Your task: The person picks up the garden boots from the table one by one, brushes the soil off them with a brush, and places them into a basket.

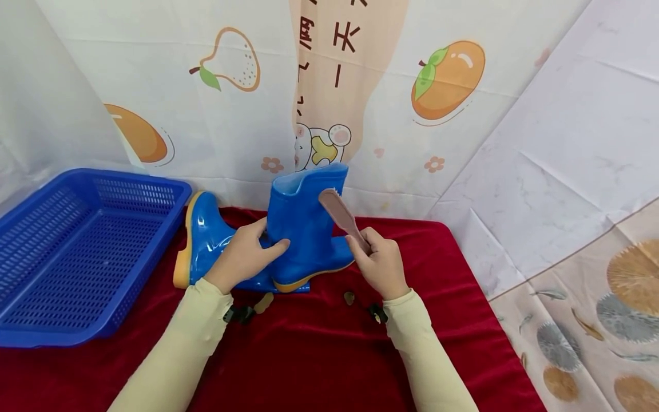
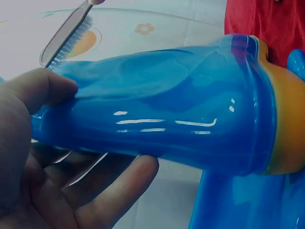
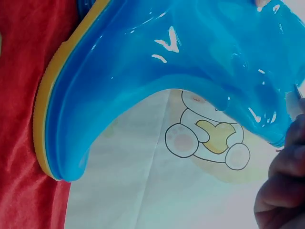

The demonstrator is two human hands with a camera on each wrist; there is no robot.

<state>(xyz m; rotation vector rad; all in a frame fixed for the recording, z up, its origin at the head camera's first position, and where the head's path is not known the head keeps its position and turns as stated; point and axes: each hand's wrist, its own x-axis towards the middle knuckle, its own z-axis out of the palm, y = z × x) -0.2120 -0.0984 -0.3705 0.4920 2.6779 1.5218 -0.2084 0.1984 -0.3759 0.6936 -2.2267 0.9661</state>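
My left hand (image 1: 247,254) holds a blue rain boot (image 1: 304,229) with a yellow sole, its thumb on the near side of the shaft. The boot stands up with its toe pointing right and its opening at the top. In my right hand (image 1: 381,263) is the handle of a brush (image 1: 340,213) with a brownish-pink back. Pale bristles show in the left wrist view, where the brush (image 2: 66,36) is at the upper end of the shaft. A second blue boot (image 1: 207,229) lies on its side behind my left hand, partly covered by it.
A blue plastic basket (image 1: 136,176) with slotted walls stands at the left. Dark red cloth (image 1: 319,355) covers the table. Behind it hangs a white curtain (image 1: 206,131) printed with fruit, close to the boots.
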